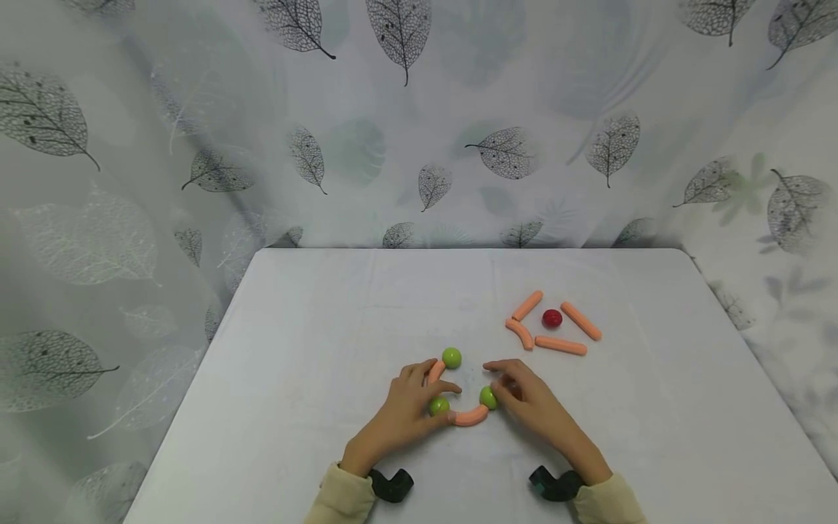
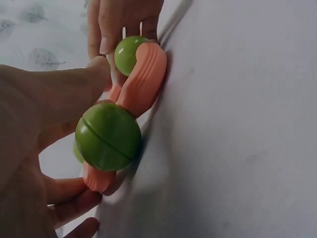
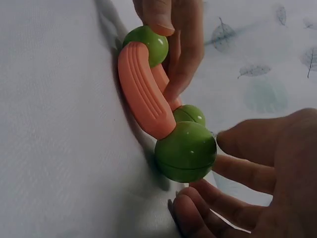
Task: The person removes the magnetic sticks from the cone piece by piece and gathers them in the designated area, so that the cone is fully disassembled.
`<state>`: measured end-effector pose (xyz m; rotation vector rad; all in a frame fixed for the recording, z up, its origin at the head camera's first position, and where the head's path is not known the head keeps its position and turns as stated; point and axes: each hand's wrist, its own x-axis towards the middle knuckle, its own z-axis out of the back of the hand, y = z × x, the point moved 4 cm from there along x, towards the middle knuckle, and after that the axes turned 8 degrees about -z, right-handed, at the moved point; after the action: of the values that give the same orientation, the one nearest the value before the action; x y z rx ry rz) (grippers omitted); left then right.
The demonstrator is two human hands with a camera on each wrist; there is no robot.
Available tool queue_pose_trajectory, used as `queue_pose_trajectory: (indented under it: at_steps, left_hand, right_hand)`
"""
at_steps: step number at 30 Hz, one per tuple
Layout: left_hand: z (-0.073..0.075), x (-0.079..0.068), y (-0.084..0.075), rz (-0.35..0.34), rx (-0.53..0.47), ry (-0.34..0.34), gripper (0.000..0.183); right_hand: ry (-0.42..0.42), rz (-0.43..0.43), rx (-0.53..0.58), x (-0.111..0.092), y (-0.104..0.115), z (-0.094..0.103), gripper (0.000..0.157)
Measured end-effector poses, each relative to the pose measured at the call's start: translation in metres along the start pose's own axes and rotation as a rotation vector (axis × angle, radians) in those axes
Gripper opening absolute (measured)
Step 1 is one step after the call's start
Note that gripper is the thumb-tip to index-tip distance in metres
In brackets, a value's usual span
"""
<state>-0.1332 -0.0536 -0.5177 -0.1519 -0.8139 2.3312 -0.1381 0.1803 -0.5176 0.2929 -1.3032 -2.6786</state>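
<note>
A curved chain of green balls and orange rods lies on the white table, within the reach of both hands. My left hand (image 1: 407,404) grips it around the left green ball (image 2: 108,136), its thumb by the end of the curved orange rod (image 1: 471,416). Its other fingers lie along a second orange rod (image 1: 436,372), which leads to the far green ball (image 1: 452,357). My right hand (image 1: 533,400) is beside the right green ball (image 3: 185,151), fingers spread loosely around it and fingertips right at its surface. The curved rod joins the left and right balls.
Further back to the right, a red ball (image 1: 552,319) lies among loose orange rods: a straight one (image 1: 580,321), another straight one (image 1: 561,345), a short one (image 1: 527,305) and a curved one (image 1: 520,334). A leaf-patterned curtain (image 1: 366,145) stands behind the white table (image 1: 294,349).
</note>
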Motion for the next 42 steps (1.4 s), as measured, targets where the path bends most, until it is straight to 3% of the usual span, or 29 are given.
queue_pose_trajectory:
  at_steps: [8, 20, 33, 42]
  left_hand:
    - [-0.0067, -0.0029, -0.004, -0.005, -0.003, 0.005, 0.034]
    - [-0.0086, -0.0033, -0.002, -0.009, -0.011, -0.052, 0.015]
    - [-0.0073, -0.0042, -0.001, 0.008, -0.037, -0.065, 0.014]
    - [-0.0081, -0.0043, 0.0002, 0.009, -0.035, -0.07, 0.013]
  right_hand:
    - [0.099, 0.161, -0.031, -0.0057, 0.0013, 0.0, 0.037]
    - [0.132, 0.234, -0.114, -0.0049, -0.0033, -0.0031, 0.038]
    - [0.078, 0.181, -0.141, -0.0054, -0.0006, -0.0061, 0.031]
    - [0.02, 0.159, -0.125, -0.0061, 0.0011, -0.0037, 0.036]
